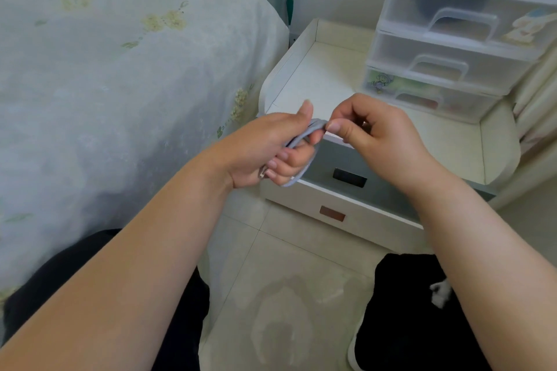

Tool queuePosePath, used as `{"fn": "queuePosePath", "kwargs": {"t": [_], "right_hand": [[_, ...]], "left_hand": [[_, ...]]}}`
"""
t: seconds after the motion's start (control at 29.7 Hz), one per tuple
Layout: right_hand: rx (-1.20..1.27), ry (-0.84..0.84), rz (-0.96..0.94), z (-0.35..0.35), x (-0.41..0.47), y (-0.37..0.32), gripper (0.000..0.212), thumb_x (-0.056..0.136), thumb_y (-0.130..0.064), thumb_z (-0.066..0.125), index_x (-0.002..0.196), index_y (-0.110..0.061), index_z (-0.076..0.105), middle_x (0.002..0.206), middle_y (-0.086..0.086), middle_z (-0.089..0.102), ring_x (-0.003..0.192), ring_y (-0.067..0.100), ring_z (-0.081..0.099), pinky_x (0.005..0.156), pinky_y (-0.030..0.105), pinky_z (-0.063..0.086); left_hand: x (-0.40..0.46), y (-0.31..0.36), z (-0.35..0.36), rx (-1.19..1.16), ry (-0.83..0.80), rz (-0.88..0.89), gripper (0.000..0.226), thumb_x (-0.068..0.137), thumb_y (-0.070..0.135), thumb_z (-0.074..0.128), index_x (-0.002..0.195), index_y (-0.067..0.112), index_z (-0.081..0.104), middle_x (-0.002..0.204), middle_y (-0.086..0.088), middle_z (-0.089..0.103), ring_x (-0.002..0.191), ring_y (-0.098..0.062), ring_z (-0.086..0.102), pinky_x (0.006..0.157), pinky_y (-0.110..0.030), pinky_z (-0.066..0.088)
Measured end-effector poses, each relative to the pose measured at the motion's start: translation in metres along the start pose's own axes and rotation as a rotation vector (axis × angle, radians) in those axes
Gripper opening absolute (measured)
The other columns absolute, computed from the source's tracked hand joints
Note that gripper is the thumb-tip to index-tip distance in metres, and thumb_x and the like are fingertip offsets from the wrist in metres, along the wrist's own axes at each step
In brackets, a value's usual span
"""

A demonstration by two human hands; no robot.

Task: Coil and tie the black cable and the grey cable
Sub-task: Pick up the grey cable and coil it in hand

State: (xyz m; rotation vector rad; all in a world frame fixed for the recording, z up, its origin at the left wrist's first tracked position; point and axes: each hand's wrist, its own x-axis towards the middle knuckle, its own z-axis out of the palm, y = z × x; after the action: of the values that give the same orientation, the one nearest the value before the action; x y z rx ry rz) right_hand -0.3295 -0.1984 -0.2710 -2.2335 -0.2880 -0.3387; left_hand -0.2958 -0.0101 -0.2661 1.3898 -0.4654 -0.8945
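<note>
— What does your left hand [265, 149] have?

— Your left hand grips the grey cable [301, 137], gathered into a small coil. Your fingers curl round the loops from below, your thumb stands up above them, and a loop sticks out under your little finger. A small metal end shows beside your palm.

— And your right hand [376, 132]?

— Your right hand pinches the top of the same grey cable between thumb and forefinger, right beside your left thumb. The other fingers are curled in. Both hands hang in the air, in front of the upper edge of the bedside cabinet.

— Where is the black cable?

— You cannot tell from this view.

— What lies around your hands?

— Just behind them the surface [325, 69] of the white bedside cabinet has a raised rim. A clear plastic drawer unit [452, 48] stands on its far right part. Below your hands a grey drawer front [346, 166] shows a dark handle slot, and a white drawer [361, 214] beneath it has a brown one. To your left is a bed [120, 69] under a pale flowered cover. Your knees in black clothing sit low, over a light tiled floor [286, 295].
</note>
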Motion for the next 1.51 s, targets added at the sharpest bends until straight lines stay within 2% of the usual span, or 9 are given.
{"fn": "queuePosePath", "kwargs": {"t": [0.34, 0.47, 0.61, 0.71, 0.84, 1.04, 1.21, 1.38, 1.51], "right_hand": [[-0.006, 0.049, 0.017, 0.013, 0.005, 0.015, 0.015, 0.1, -0.023, 0.042, 0.095, -0.025, 0.056, 0.074, -0.01, 0.053, 0.07, 0.02, 0.054, 0.066, 0.032, 0.051], [0.032, -0.06, 0.178, 0.022, 0.007, 0.018, 0.024, 0.101, -0.02, 0.037, 0.113, -0.033, 0.052, 0.075, -0.003, 0.05, 0.063, 0.014, 0.051, 0.052, 0.012, 0.047], [-0.03, -0.262, 0.311, 0.044, -0.003, 0.005, 0.027, 0.1, -0.023, 0.038, 0.124, -0.025, 0.05, 0.08, -0.001, 0.054, 0.058, 0.016, 0.058, 0.058, 0.025, 0.053], [0.044, -0.386, 0.363, 0.053, -0.013, -0.009, 0.013, 0.1, -0.023, 0.041, 0.104, -0.02, 0.053, 0.067, 0.005, 0.055, 0.055, 0.02, 0.063, 0.065, 0.034, 0.055], [0.295, -0.469, 0.402, 0.052, -0.016, -0.017, 0.021, 0.096, -0.017, 0.051, 0.112, -0.005, 0.057, 0.069, 0.014, 0.055, 0.053, 0.016, 0.056, 0.059, 0.031, 0.059], [0.602, -0.521, 0.552, 0.049, -0.013, -0.016, 0.015, 0.093, -0.017, 0.058, 0.097, -0.003, 0.063, 0.07, 0.002, 0.061, 0.05, 0.011, 0.053, 0.051, 0.026, 0.054], [0.823, -0.538, 0.677, 0.044, -0.013, -0.015, 0.012, 0.096, -0.012, 0.05, 0.1, -0.005, 0.059, 0.08, 0.007, 0.068, 0.05, 0.01, 0.056, 0.05, 0.023, 0.055], [1.063, -0.469, 0.662, 0.036, -0.015, -0.015, 0.026, 0.094, 0.008, 0.036, 0.09, -0.003, 0.06, 0.072, 0.008, 0.069, 0.058, 0.014, 0.068, 0.062, 0.026, 0.058], [1.008, -0.442, 0.56, 0.03, -0.017, -0.016, 0.023, 0.092, 0.007, 0.039, 0.093, -0.001, 0.061, 0.077, 0.01, 0.068, 0.062, 0.015, 0.067, 0.065, 0.025, 0.057]], "left_hand": [[-0.003, 0.006, 0.002, -0.36, -0.128, 0.029, 0.032, 0.1, 0.036, 0.028, 0.081, 0.016, 0.046, 0.047, 0.011, 0.025, 0.036, -0.003, 0.017, 0.036, -0.016, 0.015], [-0.005, 0.011, -0.003, -0.555, -0.042, 0.152, 0.034, 0.101, 0.035, 0.026, 0.079, 0.016, 0.044, 0.046, 0.008, 0.026, 0.034, -0.003, 0.019, 0.034, -0.015, 0.019], [-0.001, 0.011, 0.0, -0.623, 0.161, 0.247, 0.034, 0.103, 0.032, 0.026, 0.077, 0.016, 0.042, 0.048, 0.006, 0.034, 0.032, -0.004, 0.03, 0.035, -0.016, 0.028], [0.002, 0.009, 0.001, -0.477, 0.337, 0.296, 0.032, 0.104, 0.029, 0.028, 0.077, 0.017, 0.039, 0.054, 0.003, 0.04, 0.037, -0.01, 0.04, 0.043, -0.02, 0.039], [0.003, 0.007, 0.006, -0.254, 0.468, 0.329, 0.027, 0.106, 0.025, 0.027, 0.086, 0.017, 0.043, 0.079, -0.004, 0.068, 0.068, -0.025, 0.071, 0.059, -0.036, 0.057], [0.01, -0.005, 0.015, 0.031, 0.532, 0.295, 0.023, 0.104, 0.035, 0.027, 0.104, 0.027, 0.048, 0.14, 0.011, 0.049, 0.123, -0.017, 0.054, 0.084, -0.047, 0.056], [0.016, -0.01, 0.021, 0.422, 0.578, 0.292, 0.036, 0.104, 0.035, 0.024, 0.136, 0.023, 0.035, 0.145, 0.02, 0.035, 0.113, -0.008, 0.058, 0.09, -0.037, 0.053], [0.017, -0.014, 0.023, 0.726, 0.671, 0.32, 0.034, 0.104, 0.029, 0.028, 0.129, 0.01, 0.041, 0.14, 0.007, 0.044, 0.101, 0.0, 0.053, 0.079, -0.006, 0.037], [0.018, -0.016, 0.022, 0.825, 0.692, 0.215, 0.031, 0.104, 0.032, 0.027, 0.118, 0.012, 0.045, 0.112, 0.0, 0.059, 0.095, -0.016, 0.053, 0.083, -0.03, 0.04]]}}
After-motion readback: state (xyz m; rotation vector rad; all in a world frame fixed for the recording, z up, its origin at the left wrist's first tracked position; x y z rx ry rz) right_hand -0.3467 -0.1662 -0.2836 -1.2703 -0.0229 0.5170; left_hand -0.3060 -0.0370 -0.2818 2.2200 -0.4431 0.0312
